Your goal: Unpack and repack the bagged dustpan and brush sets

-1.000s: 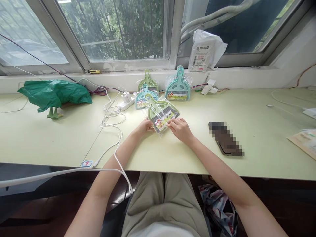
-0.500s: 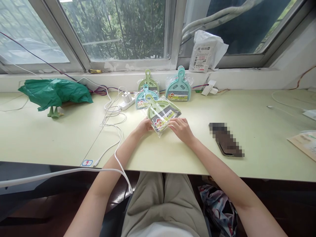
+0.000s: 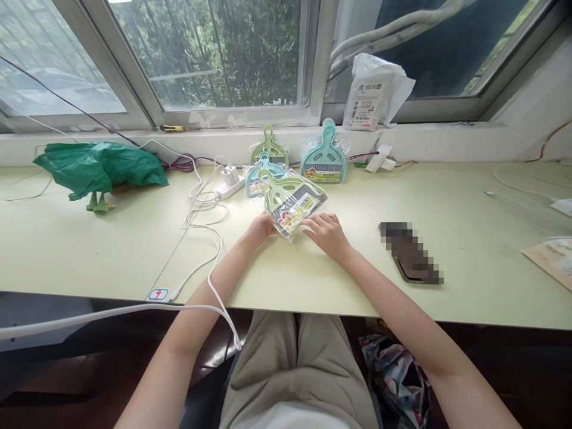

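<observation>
A green dustpan-and-brush set [image 3: 286, 204] in clear plastic wrap is held tilted above the desk, its handle pointing up and left. My left hand [image 3: 263, 229] is closed on its lower left corner, with some fingers hidden behind the package. At the lower right edge, the fingertips of my right hand [image 3: 328, 234] touch the wrap, while the thumb stands apart. Just behind are a wrapped blue set [image 3: 264, 168] and another green set [image 3: 268, 143], partly covered. A stack of turquoise sets [image 3: 324, 156] leans against the wall to the right.
A dark phone [image 3: 409, 253], pixelated, lies right of my hands. White cables [image 3: 205, 220] run from a power strip [image 3: 230, 189] on the left. Farther left is a green plastic bag [image 3: 100, 167]. A wrapped parcel [image 3: 373, 95] stands on the sill, near a yellow-black cutter [image 3: 171, 128].
The green set has tipped slightly and shifted a little up and left. My right thumb has come away from the package edge, and its fingers sit slightly farther left.
</observation>
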A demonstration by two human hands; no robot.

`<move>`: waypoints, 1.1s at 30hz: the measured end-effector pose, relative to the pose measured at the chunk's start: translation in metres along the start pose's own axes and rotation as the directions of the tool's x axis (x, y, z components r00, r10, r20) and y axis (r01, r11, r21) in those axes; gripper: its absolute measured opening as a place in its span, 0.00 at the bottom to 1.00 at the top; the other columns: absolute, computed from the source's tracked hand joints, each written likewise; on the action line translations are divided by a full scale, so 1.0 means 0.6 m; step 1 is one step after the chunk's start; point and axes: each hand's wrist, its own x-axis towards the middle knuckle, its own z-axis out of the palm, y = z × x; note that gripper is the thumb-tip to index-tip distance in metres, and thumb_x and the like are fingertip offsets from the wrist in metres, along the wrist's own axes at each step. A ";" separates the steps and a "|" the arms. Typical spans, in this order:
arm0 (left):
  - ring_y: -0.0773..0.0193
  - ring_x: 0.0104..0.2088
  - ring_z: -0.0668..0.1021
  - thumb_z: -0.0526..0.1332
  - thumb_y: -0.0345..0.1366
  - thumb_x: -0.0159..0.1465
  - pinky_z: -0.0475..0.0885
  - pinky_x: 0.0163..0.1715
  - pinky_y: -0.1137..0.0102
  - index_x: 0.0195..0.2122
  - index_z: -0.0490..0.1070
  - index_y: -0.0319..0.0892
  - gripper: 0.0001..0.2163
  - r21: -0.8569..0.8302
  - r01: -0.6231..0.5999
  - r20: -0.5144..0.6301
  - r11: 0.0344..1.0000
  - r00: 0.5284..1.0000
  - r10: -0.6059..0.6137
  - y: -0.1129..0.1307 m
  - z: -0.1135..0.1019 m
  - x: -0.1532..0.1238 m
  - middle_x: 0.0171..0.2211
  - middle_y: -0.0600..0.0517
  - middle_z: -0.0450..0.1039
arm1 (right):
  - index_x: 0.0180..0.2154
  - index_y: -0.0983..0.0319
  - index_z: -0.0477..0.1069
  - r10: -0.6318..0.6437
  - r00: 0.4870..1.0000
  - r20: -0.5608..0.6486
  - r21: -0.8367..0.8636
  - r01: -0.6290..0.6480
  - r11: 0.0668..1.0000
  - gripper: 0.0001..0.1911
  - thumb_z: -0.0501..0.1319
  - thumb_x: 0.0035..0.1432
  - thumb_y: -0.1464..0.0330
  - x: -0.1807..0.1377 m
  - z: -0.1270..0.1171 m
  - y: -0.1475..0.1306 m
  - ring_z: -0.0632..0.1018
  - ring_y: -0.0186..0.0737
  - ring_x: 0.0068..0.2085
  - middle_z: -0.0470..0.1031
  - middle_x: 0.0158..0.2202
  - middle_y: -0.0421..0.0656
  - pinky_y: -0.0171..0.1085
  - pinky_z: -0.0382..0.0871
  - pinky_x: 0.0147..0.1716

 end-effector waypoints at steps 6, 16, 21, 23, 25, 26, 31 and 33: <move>0.61 0.31 0.79 0.56 0.26 0.45 0.76 0.32 0.68 0.36 0.73 0.35 0.15 0.009 0.010 -0.001 1.000 1.000 -0.009 0.001 0.007 -0.005 0.33 0.47 0.79 | 0.35 0.59 0.69 -0.096 0.995 -0.032 0.002 0.096 0.995 0.06 0.56 0.64 0.73 0.001 0.000 -0.001 0.74 0.37 0.43 0.78 0.40 0.41 0.39 0.55 0.46; 0.63 0.29 0.79 0.55 0.26 0.46 0.76 0.32 0.68 0.34 0.73 0.35 0.14 -0.043 -0.012 -0.029 0.999 1.000 0.011 0.003 0.003 -0.002 0.32 0.47 0.79 | 0.45 0.60 0.67 -0.193 0.981 -0.020 -0.053 0.192 0.980 0.08 0.55 0.64 0.71 0.004 0.004 -0.012 0.73 0.38 0.44 0.77 0.44 0.42 0.39 0.56 0.44; 0.63 0.29 0.79 0.55 0.26 0.45 0.75 0.29 0.70 0.33 0.73 0.36 0.14 0.000 0.046 0.020 0.999 0.999 -0.046 -0.005 0.011 -0.002 0.30 0.49 0.79 | 0.40 0.59 0.69 -0.263 0.965 0.001 -0.097 0.262 0.960 0.05 0.56 0.64 0.72 0.000 0.006 -0.016 0.71 0.38 0.37 0.77 0.35 0.41 0.40 0.55 0.39; 0.63 0.28 0.79 0.55 0.26 0.45 0.75 0.29 0.71 0.32 0.73 0.36 0.14 0.008 0.041 0.017 0.999 0.999 -0.041 -0.008 0.013 -0.002 0.30 0.49 0.79 | 0.36 0.59 0.70 -0.306 0.952 -0.004 -0.097 0.304 0.948 0.06 0.55 0.63 0.73 -0.001 0.004 -0.015 0.71 0.38 0.37 0.76 0.35 0.41 0.40 0.56 0.40; 0.63 0.28 0.79 0.55 0.26 0.45 0.75 0.28 0.71 0.32 0.73 0.36 0.13 0.009 0.033 0.010 0.999 0.999 -0.033 -0.009 0.014 -0.002 0.30 0.48 0.79 | 0.34 0.60 0.69 -0.336 0.941 -0.035 -0.086 0.332 0.939 0.07 0.55 0.63 0.74 -0.001 0.003 -0.014 0.71 0.38 0.39 0.77 0.38 0.42 0.39 0.57 0.41; 0.63 0.29 0.79 0.55 0.27 0.45 0.74 0.28 0.71 0.32 0.73 0.36 0.13 0.008 0.032 0.006 0.999 0.999 -0.032 -0.009 0.014 -0.002 0.30 0.48 0.79 | 0.34 0.60 0.69 -0.343 0.938 -0.053 -0.072 0.339 0.938 0.07 0.55 0.63 0.74 0.000 0.004 -0.014 0.71 0.38 0.40 0.77 0.39 0.42 0.39 0.57 0.41; 0.62 0.28 0.79 0.55 0.27 0.45 0.74 0.29 0.71 0.32 0.73 0.36 0.13 0.002 0.061 0.002 0.998 0.998 -0.061 -0.004 0.017 -0.005 0.29 0.48 0.78 | 0.34 0.61 0.69 -0.360 0.930 -0.074 0.012 0.362 0.932 0.08 0.54 0.64 0.75 0.002 0.004 -0.011 0.73 0.36 0.42 0.77 0.43 0.42 0.38 0.60 0.46; 0.62 0.28 0.79 0.55 0.27 0.45 0.74 0.29 0.70 0.31 0.73 0.36 0.12 0.004 0.074 0.009 0.997 0.997 -0.074 -0.002 0.019 -0.006 0.28 0.48 0.78 | 0.36 0.61 0.69 -0.365 0.929 -0.063 0.005 0.366 0.931 0.08 0.53 0.64 0.75 0.001 0.001 -0.011 0.73 0.36 0.42 0.77 0.42 0.41 0.37 0.60 0.47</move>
